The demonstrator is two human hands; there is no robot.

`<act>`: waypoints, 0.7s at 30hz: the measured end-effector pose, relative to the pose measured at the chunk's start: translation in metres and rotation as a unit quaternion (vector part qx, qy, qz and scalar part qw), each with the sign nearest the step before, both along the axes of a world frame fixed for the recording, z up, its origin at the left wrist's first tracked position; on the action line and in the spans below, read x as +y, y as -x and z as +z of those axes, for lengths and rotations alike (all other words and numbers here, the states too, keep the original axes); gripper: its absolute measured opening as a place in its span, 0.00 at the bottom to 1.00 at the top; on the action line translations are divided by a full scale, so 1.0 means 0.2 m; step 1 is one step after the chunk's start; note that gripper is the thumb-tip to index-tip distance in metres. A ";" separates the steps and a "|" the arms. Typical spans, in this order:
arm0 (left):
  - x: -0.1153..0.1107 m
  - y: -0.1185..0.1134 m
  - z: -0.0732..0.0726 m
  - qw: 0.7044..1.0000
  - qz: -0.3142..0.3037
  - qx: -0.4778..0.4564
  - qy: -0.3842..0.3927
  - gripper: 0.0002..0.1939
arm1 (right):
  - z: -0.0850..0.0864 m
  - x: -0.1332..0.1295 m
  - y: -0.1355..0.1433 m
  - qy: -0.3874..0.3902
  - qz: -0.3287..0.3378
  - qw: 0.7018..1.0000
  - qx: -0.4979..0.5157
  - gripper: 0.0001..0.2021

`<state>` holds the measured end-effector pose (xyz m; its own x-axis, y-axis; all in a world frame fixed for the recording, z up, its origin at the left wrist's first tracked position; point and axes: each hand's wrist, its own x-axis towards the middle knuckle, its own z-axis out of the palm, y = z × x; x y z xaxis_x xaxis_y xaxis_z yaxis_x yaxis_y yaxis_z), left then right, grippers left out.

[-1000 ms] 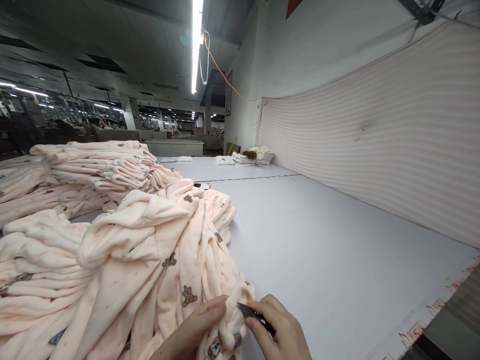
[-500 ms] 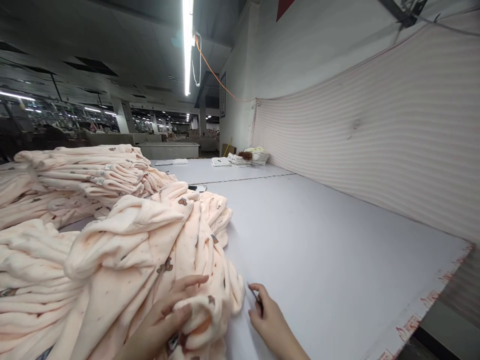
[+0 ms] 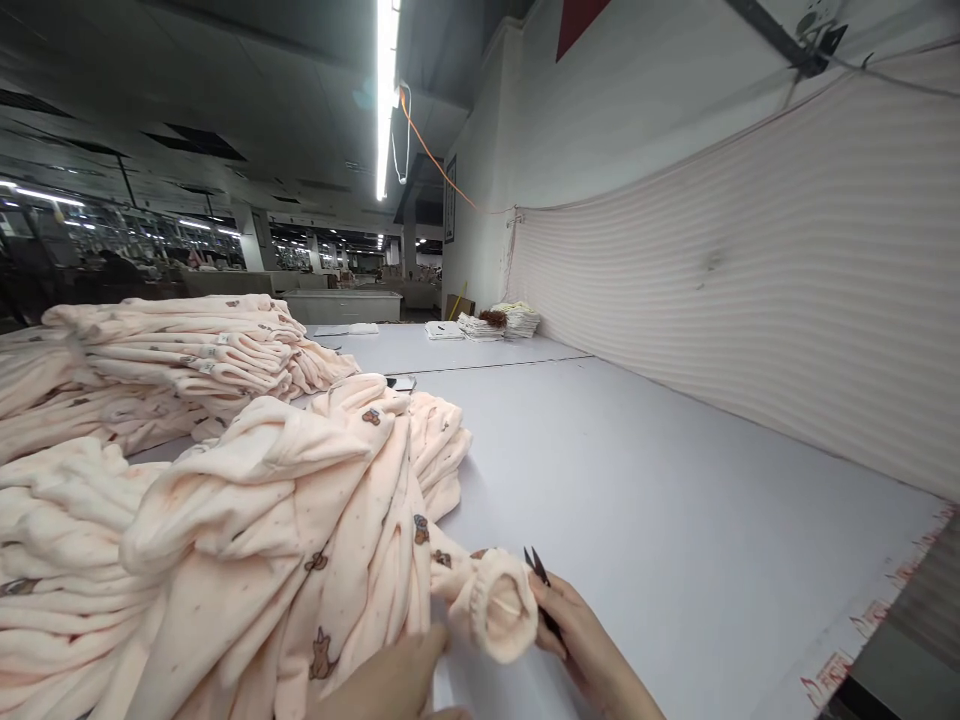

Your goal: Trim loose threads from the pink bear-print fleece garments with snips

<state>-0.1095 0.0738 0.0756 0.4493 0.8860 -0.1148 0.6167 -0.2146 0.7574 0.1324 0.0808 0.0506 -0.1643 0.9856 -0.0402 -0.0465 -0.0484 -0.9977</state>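
A pale peach fleece garment (image 3: 300,520) printed with small brown bears lies heaped in front of me. Its gathered cuff (image 3: 504,610) sticks out to the right, the round opening facing me. In my right hand (image 3: 581,630) is a small pair of dark thread snips (image 3: 537,566), blades pointing up and apart. The fingertips of that hand touch the cuff's right edge. My left hand (image 3: 394,680), slightly blurred and cut off by the bottom edge, is beside the garment, left of the cuff. Its visible fingers are apart, with nothing seen between them.
Folded matching garments (image 3: 195,345) are stacked at the left. White folded cloths (image 3: 517,320) lie at the table's far end. A dark flat object (image 3: 401,383) sits behind the heap. Striped fabric (image 3: 750,280) hangs along the right side of the pale table (image 3: 637,480).
The cuff has come out of the heap to the right, against my right hand. My left hand has let go of the fabric and dropped lower. The snips' blades now show apart.
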 end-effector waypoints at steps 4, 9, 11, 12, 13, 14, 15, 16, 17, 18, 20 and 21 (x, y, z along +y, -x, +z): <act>0.02 -0.19 0.06 0.982 0.128 -0.086 -0.110 0.19 | 0.00 -0.03 0.11 0.017 0.013 0.995 0.094 0.21; 0.03 -0.20 0.00 0.952 0.135 -0.275 0.003 0.17 | 0.04 -0.04 0.17 -0.015 -0.081 0.995 0.048 0.20; 0.02 -0.20 -0.04 0.926 0.169 -0.335 0.033 0.24 | 0.05 -0.08 0.19 -0.054 -0.171 0.984 -0.008 0.19; 0.02 -0.20 -0.05 0.905 0.195 -0.373 0.053 0.28 | 0.04 -0.10 0.21 -0.069 -0.219 0.973 -0.032 0.19; 0.02 -0.21 -0.06 0.879 0.220 -0.416 0.075 0.30 | 0.02 -0.12 0.24 -0.073 -0.264 0.961 -0.049 0.20; 0.01 -0.23 -0.07 0.847 0.241 -0.462 0.100 0.30 | -0.01 -0.14 0.26 -0.070 -0.302 0.949 -0.057 0.22; 0.00 -0.25 -0.08 0.816 0.257 -0.502 0.127 0.28 | -0.04 -0.15 0.30 -0.064 -0.329 0.941 -0.055 0.24; -0.01 -0.27 -0.08 0.791 0.267 -0.529 0.150 0.26 | -0.07 -0.17 0.33 -0.062 -0.344 0.936 -0.046 0.26; -0.02 -0.29 -0.10 0.775 0.272 -0.545 0.170 0.25 | -0.10 -0.17 0.36 -0.063 -0.348 0.935 -0.031 0.27; -0.03 -0.30 -0.11 0.766 0.273 -0.551 0.187 0.26 | -0.12 -0.18 0.39 -0.064 -0.345 0.936 -0.016 0.26; -0.06 -0.32 -0.15 0.771 0.268 -0.538 0.211 0.30 | -0.14 -0.17 0.42 -0.062 -0.326 0.943 -0.001 0.21; -0.08 -0.32 -0.18 0.789 0.268 -0.514 0.206 0.31 | -0.14 -0.16 0.43 -0.058 -0.316 0.947 -0.004 0.18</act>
